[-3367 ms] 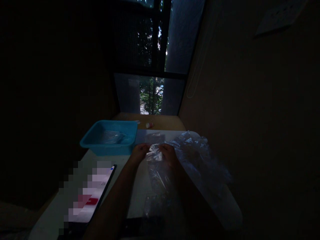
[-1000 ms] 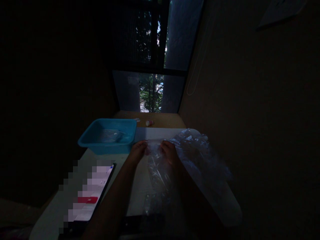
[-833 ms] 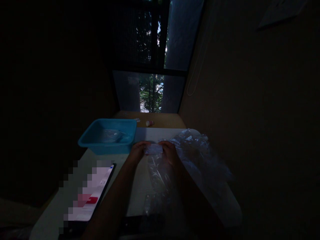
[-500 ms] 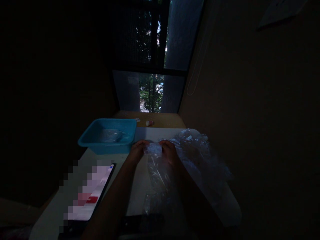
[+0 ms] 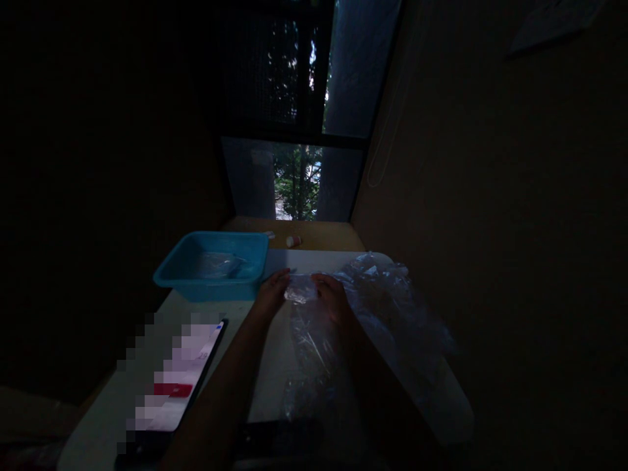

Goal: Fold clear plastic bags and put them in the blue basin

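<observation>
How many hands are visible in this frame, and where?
2: the left hand at the left end of the small clear plastic piece, and the right hand at its right end. Dark areas could hide others.

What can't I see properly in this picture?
In the head view:
Clear plastic between left hand and right hand: too dark to tell whether anything's inside.
Screen: partly covered by blurry squares.
Wall plate: cut off by the top edge.
Dark thing near the bottom: shadow hides its shape.
</observation>
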Demonstrator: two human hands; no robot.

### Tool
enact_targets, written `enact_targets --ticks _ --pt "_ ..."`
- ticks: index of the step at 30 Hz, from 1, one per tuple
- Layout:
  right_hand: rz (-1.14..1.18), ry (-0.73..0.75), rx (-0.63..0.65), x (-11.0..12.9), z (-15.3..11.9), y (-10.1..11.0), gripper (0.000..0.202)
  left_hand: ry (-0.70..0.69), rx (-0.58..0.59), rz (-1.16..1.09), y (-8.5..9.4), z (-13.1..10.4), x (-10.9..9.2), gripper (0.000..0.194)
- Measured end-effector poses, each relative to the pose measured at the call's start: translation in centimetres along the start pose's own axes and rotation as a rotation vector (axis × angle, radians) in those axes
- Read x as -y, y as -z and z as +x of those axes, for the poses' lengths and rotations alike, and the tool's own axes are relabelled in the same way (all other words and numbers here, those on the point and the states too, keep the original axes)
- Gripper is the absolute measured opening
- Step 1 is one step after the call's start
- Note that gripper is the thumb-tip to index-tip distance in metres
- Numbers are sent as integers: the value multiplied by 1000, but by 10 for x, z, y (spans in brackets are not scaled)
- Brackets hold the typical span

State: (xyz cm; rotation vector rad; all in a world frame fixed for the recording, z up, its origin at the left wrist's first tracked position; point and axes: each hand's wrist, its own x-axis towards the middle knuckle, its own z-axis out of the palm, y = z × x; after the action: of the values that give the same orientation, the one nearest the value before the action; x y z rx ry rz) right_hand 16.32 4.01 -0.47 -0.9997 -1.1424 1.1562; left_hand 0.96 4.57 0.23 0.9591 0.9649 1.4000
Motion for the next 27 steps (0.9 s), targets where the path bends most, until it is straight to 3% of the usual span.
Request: enact_targets --ticks 3,7,12,16,20,27 --pt "2 17 -2 0 0 0 25 64 25 45 0 -1 1 48" --pt "-9 46 -22 -1 1 -1 42 38 35 100 1 -3 1 49" --pt "-55 76 47 -4 3 0 43 44 49 8 1 -1 3 54" --pt "-65 98 78 -4 3 0 42 66 -17 -18 -1 1 5 45" --pt "-129 119 53 -5 4 -1 36 37 -44 158 -1 0 4 32" --pt "-336 155 46 -8 5 -5 32 24 69 189 3 -1 7 24"
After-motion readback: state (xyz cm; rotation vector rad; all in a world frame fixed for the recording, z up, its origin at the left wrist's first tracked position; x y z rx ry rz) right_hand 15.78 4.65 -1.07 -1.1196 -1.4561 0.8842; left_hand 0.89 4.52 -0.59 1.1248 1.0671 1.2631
